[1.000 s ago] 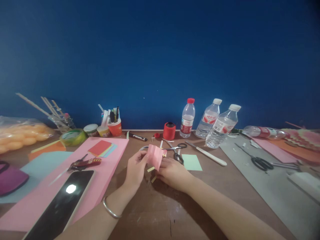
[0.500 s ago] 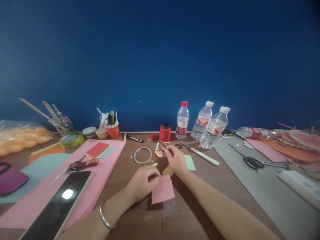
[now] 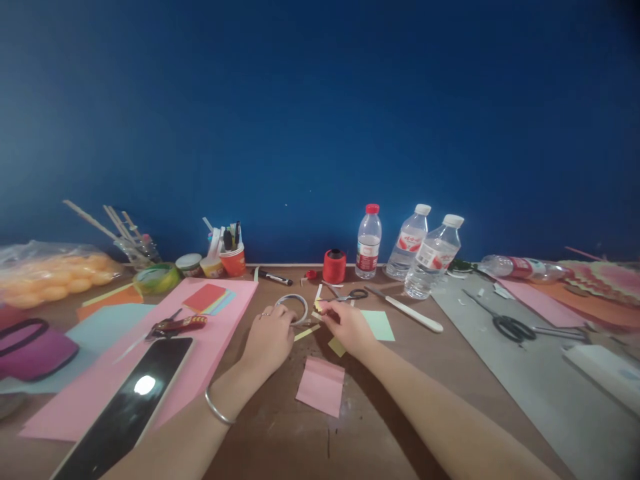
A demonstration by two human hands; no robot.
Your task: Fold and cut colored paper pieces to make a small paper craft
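My left hand (image 3: 269, 337), with a silver bangle on the wrist, is at the left side of a roll of clear tape (image 3: 299, 319), its fingers closed on the ring's near left edge. My right hand (image 3: 349, 328) pinches a small yellow and pink paper piece (image 3: 320, 306) between thumb and fingertips. A pink paper square (image 3: 321, 385) lies on the table below and between the hands. Beside my right hand are a pale green paper (image 3: 379, 325) and an olive paper piece (image 3: 337, 346). Small scissors (image 3: 354, 295) lie just beyond it.
A red thread spool (image 3: 334, 267), water bottles (image 3: 368, 250) and a white-handled knife (image 3: 415, 314) stand or lie behind. At left are a phone (image 3: 127, 407), pink sheets (image 3: 200, 360) and a pen cup (image 3: 233, 260). Black scissors (image 3: 510, 327) lie on the grey mat (image 3: 480, 360) at right.
My left hand has let go of the pink square, now flat on the table, and moved up and left to the tape roll. My right hand has shifted slightly, and the view has turned a little left.
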